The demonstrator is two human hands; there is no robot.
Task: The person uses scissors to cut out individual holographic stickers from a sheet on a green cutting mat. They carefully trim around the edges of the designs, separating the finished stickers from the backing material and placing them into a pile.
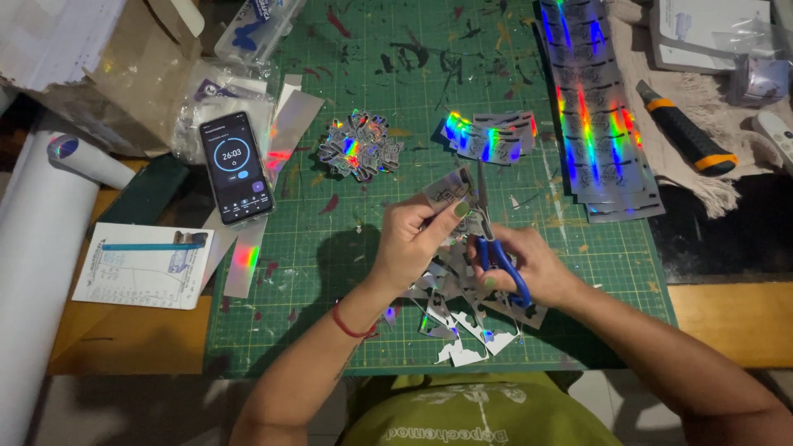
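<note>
At frame centre, the left hand [413, 239] pinches a thin holographic sticker piece [446, 188] (light, floppy, likely slick) by its edge; the right hand [529, 268] grips blue-handled scissors [489, 239].

Your scissors [494, 239] pair bare metal blades with glossy blue plastic handles; above them on the matt cutting mat [396, 149], holographic foil strips [487, 136] gleam.

blue scissors [494, 248] in right hand [533, 268], holographic sheet [450, 188] in left hand [413, 239]
</note>
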